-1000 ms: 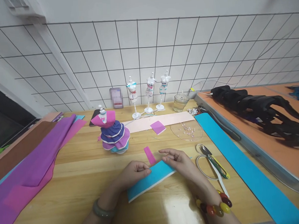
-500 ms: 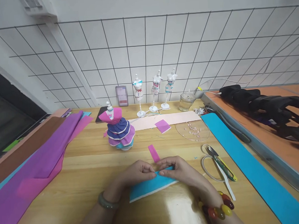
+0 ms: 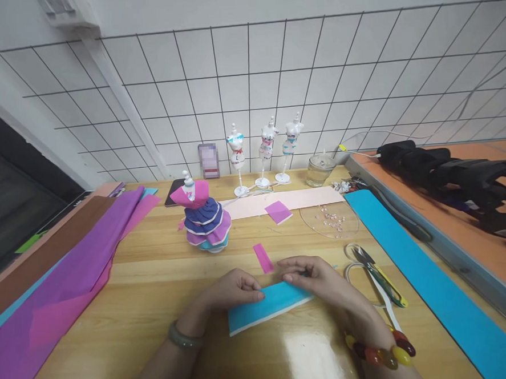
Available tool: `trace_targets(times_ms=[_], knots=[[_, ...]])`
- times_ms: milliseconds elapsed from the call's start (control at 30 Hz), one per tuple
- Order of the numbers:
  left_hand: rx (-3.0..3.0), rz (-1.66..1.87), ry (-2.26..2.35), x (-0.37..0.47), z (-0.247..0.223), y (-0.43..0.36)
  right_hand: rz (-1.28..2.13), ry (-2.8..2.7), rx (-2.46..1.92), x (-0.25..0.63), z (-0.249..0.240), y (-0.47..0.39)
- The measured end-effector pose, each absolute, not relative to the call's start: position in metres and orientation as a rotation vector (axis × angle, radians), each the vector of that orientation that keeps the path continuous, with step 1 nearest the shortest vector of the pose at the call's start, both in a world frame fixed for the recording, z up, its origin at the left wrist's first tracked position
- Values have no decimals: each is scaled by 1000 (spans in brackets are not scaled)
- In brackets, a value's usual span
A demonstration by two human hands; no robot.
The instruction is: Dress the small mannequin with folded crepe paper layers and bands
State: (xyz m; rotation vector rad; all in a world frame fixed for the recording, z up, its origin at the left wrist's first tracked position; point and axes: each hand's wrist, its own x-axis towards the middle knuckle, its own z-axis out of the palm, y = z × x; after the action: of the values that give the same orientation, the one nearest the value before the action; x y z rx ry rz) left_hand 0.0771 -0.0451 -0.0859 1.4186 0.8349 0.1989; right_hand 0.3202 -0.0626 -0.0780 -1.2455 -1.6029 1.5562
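Low over the near middle of the table is a blue strip with a white lower edge, tilted up to the right. My left hand pinches its upper edge left of the middle, thumb in front. Farther right, my right hand has its thumb on the same edge, fingers curled behind it. Just beyond the hands lies a small magenta strip. A mini dress form in a ruffled pink, navy, purple and blue dress stands to the left.
Snips and white ribbon lie right, beside a long blue strip. Behind are a clear dish of small gems, a purple square, bare dress forms and a glass. Layered coloured sheets cover the left.
My right hand has slid rightward along the strip's upper edge, away from my left hand. The strip has shifted slightly right, and the view has moved a little.
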Motion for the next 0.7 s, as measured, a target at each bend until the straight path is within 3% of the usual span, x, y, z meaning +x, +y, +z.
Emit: trace_targets(times_ms=[233,433,700], knots=[[1498,130,772,77,-80,-48,1738,-1807,-1084,301,-76,-71],[1493,127,810,74,-81,-47,1615,-1952,-1134,302,-79,-71],[1222,638,1022,75,-95,-33,1619,-1641,-1236,313,-71,-66]])
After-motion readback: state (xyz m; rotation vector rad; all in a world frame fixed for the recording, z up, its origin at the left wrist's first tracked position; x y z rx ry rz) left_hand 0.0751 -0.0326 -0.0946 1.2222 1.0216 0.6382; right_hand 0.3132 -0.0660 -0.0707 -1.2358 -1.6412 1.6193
